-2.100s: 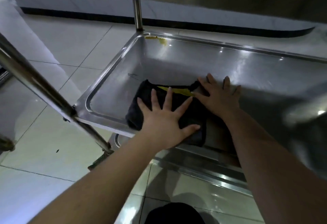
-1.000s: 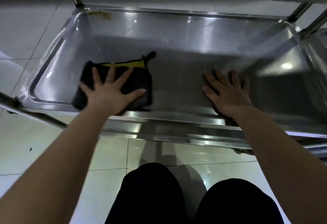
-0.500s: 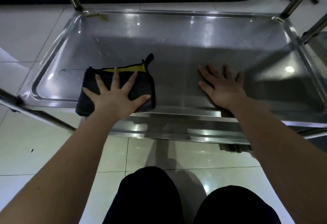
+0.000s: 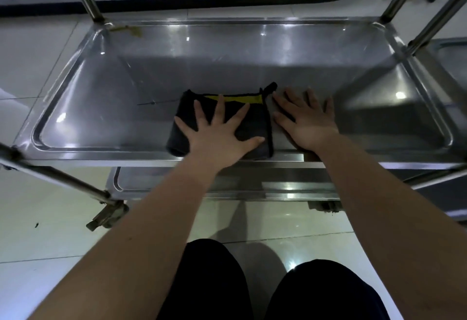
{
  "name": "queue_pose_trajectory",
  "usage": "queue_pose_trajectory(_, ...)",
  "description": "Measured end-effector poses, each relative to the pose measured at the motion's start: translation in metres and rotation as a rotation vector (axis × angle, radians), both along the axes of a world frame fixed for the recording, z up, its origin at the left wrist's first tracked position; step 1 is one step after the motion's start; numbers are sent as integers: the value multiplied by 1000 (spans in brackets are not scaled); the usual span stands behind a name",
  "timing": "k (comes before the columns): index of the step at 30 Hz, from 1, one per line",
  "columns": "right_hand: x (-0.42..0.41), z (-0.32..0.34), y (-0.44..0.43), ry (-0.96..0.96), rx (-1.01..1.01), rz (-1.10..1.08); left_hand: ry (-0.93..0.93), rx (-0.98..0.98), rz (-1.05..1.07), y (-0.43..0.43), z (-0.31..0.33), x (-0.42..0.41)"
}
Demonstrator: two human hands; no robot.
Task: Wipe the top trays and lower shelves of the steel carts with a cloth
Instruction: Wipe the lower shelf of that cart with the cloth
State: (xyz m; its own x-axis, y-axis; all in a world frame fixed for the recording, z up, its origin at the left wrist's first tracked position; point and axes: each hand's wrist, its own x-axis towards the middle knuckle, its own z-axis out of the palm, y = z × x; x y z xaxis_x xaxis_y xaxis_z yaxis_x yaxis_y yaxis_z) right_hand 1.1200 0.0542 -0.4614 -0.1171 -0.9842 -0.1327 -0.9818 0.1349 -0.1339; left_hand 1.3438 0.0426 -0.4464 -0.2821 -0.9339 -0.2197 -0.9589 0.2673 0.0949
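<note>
The left hand [image 4: 217, 130], fingers splayed flat, presses the cloth [image 4: 254, 124] just beside the flat, empty right hand [image 4: 307, 120] on the shelf [image 4: 227, 62] — probably best swept in overlapping passes, with firm palm pressure.

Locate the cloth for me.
Head view: the cloth lies by the front rim of the tray, centre, under the left hand, right hand beside it.

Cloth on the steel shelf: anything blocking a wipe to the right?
Yes: the right hand lies flat on the shelf, just beside the cloth's right edge. The left hand presses the cloth. Leftward and toward the far rim nothing visible blocks it.
</note>
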Motion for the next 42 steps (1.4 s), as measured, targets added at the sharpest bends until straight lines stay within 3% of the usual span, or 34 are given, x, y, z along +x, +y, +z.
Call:
queue_pose_trajectory(7, 7, 1, 2, 8, -2, -12, -69, 57, 152, -29, 12, 102)
queue_pose_trajectory(14, 11, 0, 7, 37, -3, -24, -13, -26, 68, -11, -1, 3)
queue_pose_trajectory(18, 6, 3, 6, -41, -12, -26, 2, -17, 22, -6, 1, -22)
queue_pose_trajectory(21, 3, 11, 11, -235, -179, -47, 353, -40, 21, -4, 13, 3)
queue_pose_trajectory(23, 7, 19, 22, -359, -371, 58, 630, -108, -37, 0, 27, 34)
queue_pose_trajectory(24, 13, 24, 27, -386, -433, 151, 651, -138, -97, 1, 34, 52)
queue_pose_trajectory(27, 40, 32, 38, -486, -403, 399, 501, -94, -248, 1, 43, 106)
queue_pose_trajectory(29, 59, 33, 38, -455, -313, 464, 427, -55, -312, 0, 43, 128)
queue_pose_trajectory(32, 75, 32, 36, -327, -330, 418, 398, -107, -409, 0, 39, 133)
queue_pose_trajectory(37, 76, 39, 31, -301, -314, 434, 440, -355, -536, 0, 36, 122)
queue_pose_trajectory(42, 81, 43, 33, -310, -370, 381, 441, -361, -585, -1, 29, 129)
